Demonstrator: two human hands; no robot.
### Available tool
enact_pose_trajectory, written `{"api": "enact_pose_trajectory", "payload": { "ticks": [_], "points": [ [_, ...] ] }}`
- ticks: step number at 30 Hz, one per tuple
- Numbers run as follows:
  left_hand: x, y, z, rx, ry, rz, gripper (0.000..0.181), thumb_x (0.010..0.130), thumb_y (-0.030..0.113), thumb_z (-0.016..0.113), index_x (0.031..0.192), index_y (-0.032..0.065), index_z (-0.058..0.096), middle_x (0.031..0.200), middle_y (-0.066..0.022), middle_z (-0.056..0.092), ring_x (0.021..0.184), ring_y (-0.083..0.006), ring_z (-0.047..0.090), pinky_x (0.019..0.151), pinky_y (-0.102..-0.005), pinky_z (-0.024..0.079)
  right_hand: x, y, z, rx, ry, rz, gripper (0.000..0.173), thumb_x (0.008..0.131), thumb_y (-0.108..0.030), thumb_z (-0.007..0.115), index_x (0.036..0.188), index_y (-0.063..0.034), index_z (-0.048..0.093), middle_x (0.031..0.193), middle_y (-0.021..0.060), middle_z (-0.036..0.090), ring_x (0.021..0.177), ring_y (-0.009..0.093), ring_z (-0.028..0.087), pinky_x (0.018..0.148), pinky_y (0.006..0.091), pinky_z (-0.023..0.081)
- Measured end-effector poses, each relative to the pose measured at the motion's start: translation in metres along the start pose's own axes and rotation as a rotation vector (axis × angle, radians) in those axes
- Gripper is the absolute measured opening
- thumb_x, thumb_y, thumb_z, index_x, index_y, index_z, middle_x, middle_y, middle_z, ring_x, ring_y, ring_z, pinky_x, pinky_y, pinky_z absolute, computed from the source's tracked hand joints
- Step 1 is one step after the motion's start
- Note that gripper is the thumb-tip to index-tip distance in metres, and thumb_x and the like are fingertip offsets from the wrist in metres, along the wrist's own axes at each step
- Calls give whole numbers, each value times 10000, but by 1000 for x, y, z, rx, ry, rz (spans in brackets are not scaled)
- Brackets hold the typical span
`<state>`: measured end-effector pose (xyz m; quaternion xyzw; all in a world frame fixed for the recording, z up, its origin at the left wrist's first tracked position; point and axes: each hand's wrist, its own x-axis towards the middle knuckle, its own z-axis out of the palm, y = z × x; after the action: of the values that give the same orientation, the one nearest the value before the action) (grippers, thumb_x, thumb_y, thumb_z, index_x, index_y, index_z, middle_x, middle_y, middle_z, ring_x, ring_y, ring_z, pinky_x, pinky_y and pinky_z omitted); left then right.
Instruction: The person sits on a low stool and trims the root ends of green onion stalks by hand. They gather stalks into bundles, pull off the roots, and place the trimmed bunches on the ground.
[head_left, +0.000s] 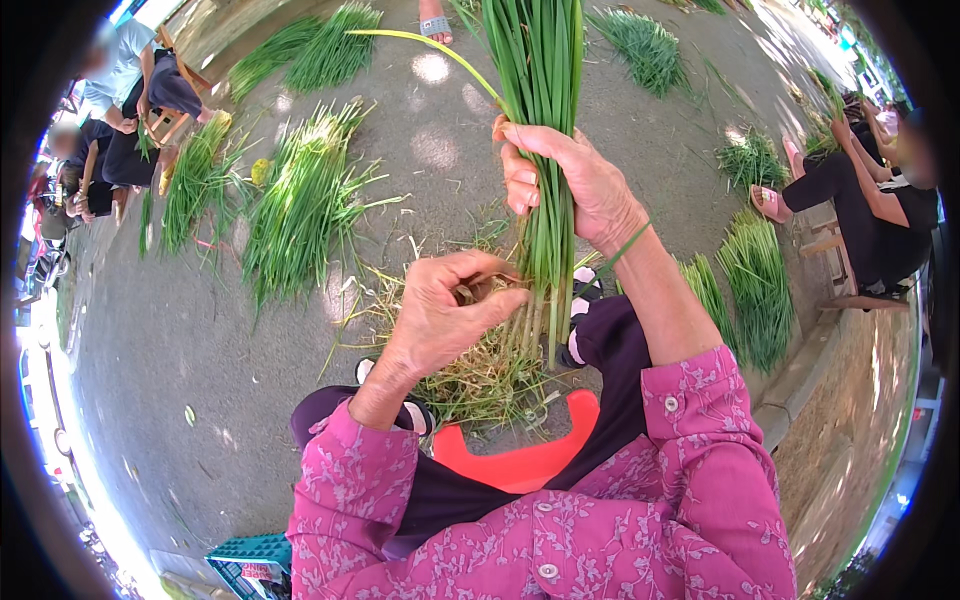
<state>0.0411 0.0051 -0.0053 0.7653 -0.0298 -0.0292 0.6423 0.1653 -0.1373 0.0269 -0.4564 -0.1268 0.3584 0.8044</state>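
My right hand (574, 180) grips a thick bunch of garlic chives (544, 67) around its middle, with the green leaves pointing away from me and the pale stems towards me. At the stem ends, my left hand (461, 311) pinches dry, brownish leaf scraps (480, 289) between thumb and fingers, touching the side of the bunch. One yellowed leaf (427, 37) sticks out to the left above my right hand. Below both hands, a heap of dry trimmings (487, 382) lies on the pavement between my feet.
A red plastic stool edge (517, 461) shows between my legs. Chive piles lie to the left (300, 202), far right (645, 49) and right (757, 292). Seated people (847, 195) work at both sides. A green crate (251, 562) stands at lower left.
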Motion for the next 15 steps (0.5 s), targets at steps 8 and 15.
{"api": "enact_pose_trajectory", "payload": {
  "ticks": [8, 15],
  "points": [
    [1, 5, 5, 194, -22, 39, 100, 735, 11, 616, 829, -23, 620, 658, -38, 603, 591, -45, 510, 521, -209, 414, 0, 5, 3, -31, -39, 15, 235, 853, -218, 534, 984, -28, 489, 611, -12, 415, 490, 76, 406, 499, 247, 390],
    [1, 0, 13, 349, 230, 274, 80, 677, -17, 620, 730, 15, 569, 641, -72, 587, 522, -141, 546, 485, -257, 427, 1, 10, 6, 5, -91, 64, 234, 845, -204, 545, 966, -13, 490, 593, -13, 398, 474, 72, 391, 463, 231, 379]
  ]
}}
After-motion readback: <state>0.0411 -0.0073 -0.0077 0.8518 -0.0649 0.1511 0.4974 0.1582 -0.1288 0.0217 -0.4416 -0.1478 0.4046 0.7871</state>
